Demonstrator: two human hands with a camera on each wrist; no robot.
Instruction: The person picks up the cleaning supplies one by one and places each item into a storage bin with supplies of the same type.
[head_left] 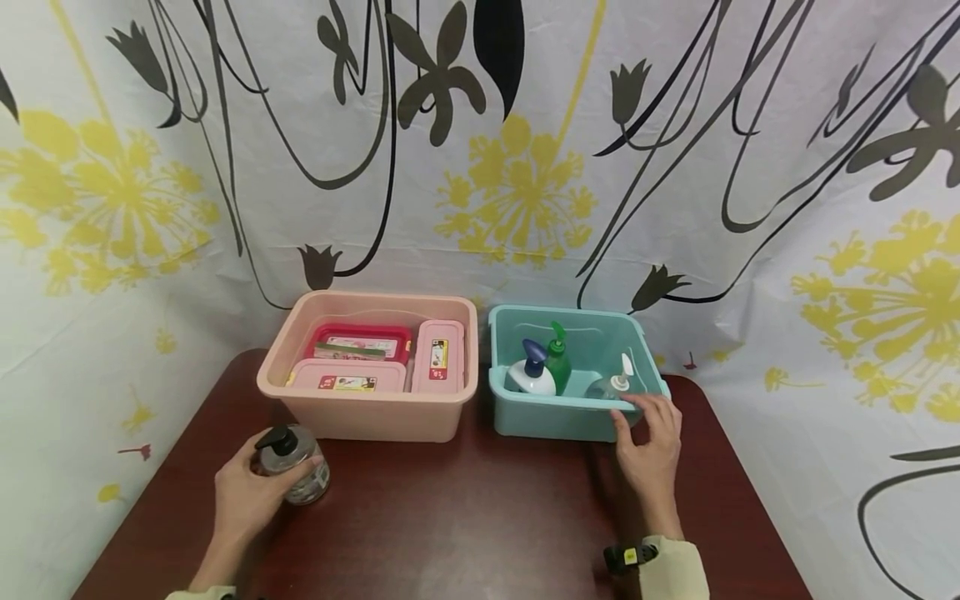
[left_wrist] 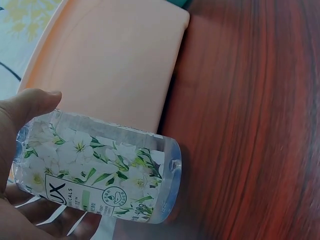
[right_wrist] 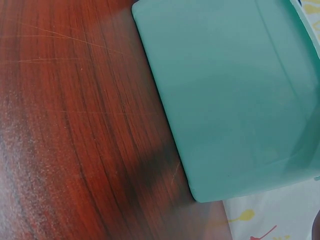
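My left hand [head_left: 251,492] grips a clear pump bottle [head_left: 303,475] with a black pump head, at the left part of the table. In the left wrist view, the bottle [left_wrist: 100,170] lies sideways across the picture and shows a label with white flowers and green leaves. The right hand [head_left: 652,442] is at the front right rim of a teal bin [head_left: 551,421], with relaxed fingertips right at the rim. Inside, near those fingers, stands a clear bottle with a white pump [head_left: 621,381]. A white bottle with a blue pump [head_left: 532,375] and a green pump bottle [head_left: 558,362] are at its left.
Left of the teal bin stands a pink bin [head_left: 375,417] holding pink boxes [head_left: 438,358] and a red-rimmed container [head_left: 360,342]. Both bins stand toward the back of the dark red wooden table [head_left: 450,517]. Behind hangs a flower-patterned cloth [head_left: 525,167].
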